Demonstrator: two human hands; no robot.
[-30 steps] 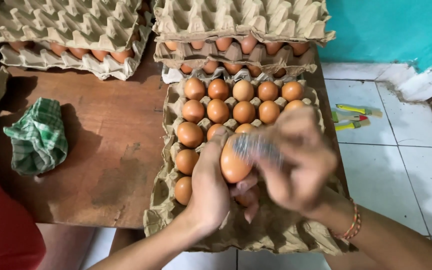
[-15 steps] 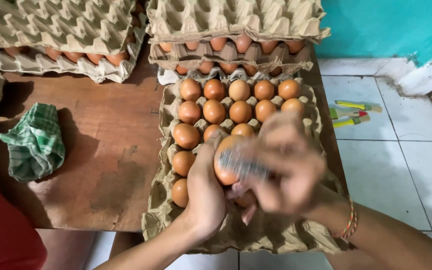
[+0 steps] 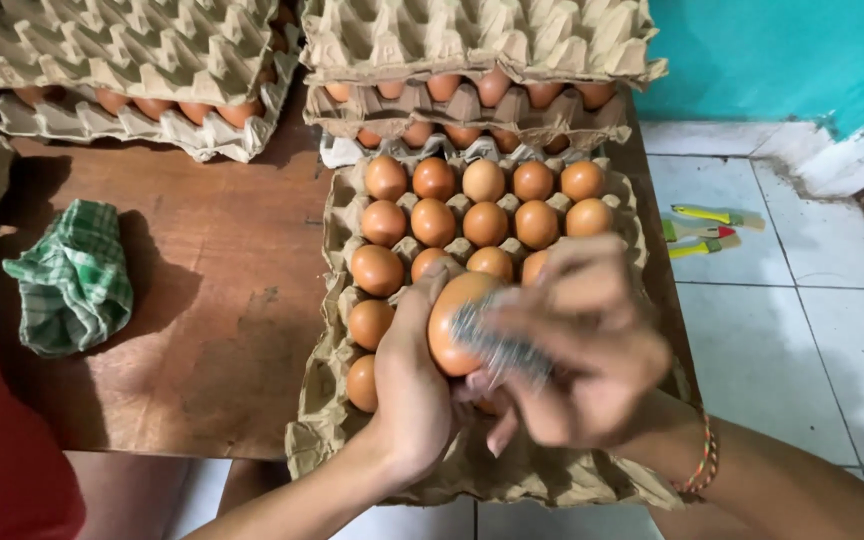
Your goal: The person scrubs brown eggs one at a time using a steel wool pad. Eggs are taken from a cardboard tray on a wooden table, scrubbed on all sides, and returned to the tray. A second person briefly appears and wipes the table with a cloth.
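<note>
From the head view I see the left hand (image 3: pixel 412 385) wrapped around a brown egg (image 3: pixel 457 320), fingers curled up its near side, holding it just above the open egg tray (image 3: pixel 317 400). The right hand (image 3: pixel 587 350) is blurred; it presses a small grey scrubbing pad (image 3: pixel 500 345) against the egg's right face, fingers closed over the pad. A woven bracelet (image 3: pixel 700 460) sits on the right wrist

Past the hands, further up the tray, rows of brown eggs (image 3: pixel 484 210) fill the cups; three more lie just left of the left hand. Beyond those, a stack of filled trays (image 3: pixel 472 60) stands touching the far end of the open tray. A second stack of trays (image 3: pixel 122 60) sits well to the left of that, also holding eggs

Well left of the left hand, a green checked cloth (image 3: pixel 72 275) lies crumpled on the wooden table (image 3: pixel 222 330). Right of the right hand, on the white tiled floor (image 3: pixel 802 300), a few small yellow and green objects (image 3: pixel 707 232) near the teal wall (image 3: pixel 782 50); I cannot tell what they are
</note>
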